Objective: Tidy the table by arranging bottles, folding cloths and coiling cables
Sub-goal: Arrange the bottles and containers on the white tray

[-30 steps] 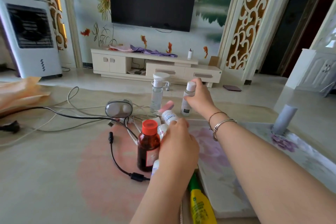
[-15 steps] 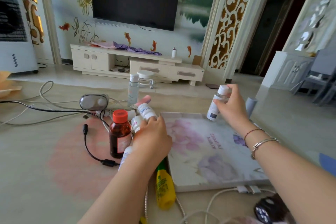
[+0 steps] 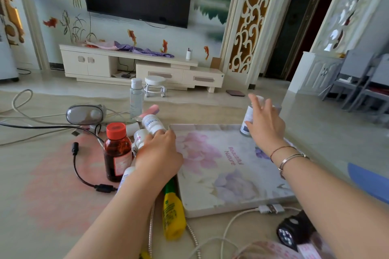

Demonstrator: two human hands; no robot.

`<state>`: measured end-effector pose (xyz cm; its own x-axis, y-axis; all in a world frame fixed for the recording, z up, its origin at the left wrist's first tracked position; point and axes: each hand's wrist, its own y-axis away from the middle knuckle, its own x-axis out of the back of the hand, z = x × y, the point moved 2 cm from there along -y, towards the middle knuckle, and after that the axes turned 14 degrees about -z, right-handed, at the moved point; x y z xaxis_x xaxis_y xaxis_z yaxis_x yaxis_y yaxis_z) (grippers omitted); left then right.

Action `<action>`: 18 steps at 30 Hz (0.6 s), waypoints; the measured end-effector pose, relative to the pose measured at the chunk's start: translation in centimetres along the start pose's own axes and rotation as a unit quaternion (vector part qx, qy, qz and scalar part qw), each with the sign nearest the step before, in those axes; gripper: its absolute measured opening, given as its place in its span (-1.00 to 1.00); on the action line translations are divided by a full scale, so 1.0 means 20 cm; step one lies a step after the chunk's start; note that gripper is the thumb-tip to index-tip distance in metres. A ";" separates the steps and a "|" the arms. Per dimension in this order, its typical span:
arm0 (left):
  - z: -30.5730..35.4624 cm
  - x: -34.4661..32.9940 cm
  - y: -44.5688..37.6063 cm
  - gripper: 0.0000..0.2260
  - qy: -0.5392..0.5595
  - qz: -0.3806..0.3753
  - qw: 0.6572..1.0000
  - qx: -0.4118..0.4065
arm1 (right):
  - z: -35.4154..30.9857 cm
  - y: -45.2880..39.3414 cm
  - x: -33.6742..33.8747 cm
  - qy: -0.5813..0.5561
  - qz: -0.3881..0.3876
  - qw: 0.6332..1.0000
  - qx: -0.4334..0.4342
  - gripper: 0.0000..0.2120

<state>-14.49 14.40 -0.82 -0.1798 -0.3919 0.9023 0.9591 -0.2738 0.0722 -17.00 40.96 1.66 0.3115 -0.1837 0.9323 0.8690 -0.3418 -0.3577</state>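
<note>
My right hand [image 3: 265, 122] hovers with fingers spread at a small white spray bottle [image 3: 246, 120], which stands upright on the far right corner of the floral tray [image 3: 221, 166]. My left hand [image 3: 158, 154] curls over a cluster of small bottles left of the tray and grips a white bottle with a blue label [image 3: 152, 124]. A brown bottle with a red cap [image 3: 116, 151] stands just left of that hand. Behind the cluster, a clear bottle [image 3: 136, 97] stands upright. A yellow tube [image 3: 173, 214] lies under my left forearm.
A black cable [image 3: 84, 175] loops left of the brown bottle, and white cables [image 3: 31, 120] trail past a grey device [image 3: 85, 114]. White USB plugs [image 3: 270, 208] and a black gadget [image 3: 294, 232] lie in front of the tray. A bead chain [image 3: 150, 227] runs near the yellow tube.
My right hand carried the small spray bottle from beside the clear bottle to the tray's far right corner and its fingers have spread. My left hand stayed on the bottle cluster.
</note>
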 end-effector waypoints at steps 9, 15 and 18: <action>0.00 0.01 0.00 -0.66 -0.001 -0.003 1.000 -0.005 | -0.01 0.08 -0.15 -0.036 -0.119 0.991 0.050 -0.70; 0.00 0.00 0.00 -0.67 0.006 -0.002 1.000 -0.005 | 0.09 0.07 -0.18 -0.039 -0.192 0.981 -0.003 -0.58; 0.00 0.01 0.00 -0.65 0.010 -0.002 1.000 -0.008 | 0.11 0.07 -0.19 -0.032 -0.192 0.981 0.003 -0.56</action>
<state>-14.44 14.30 -0.72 -0.1877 -0.4092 0.8929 0.9549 -0.2888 0.0684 -16.06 43.09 -2.25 -0.0152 0.0159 0.9998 0.9292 -0.3691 0.0200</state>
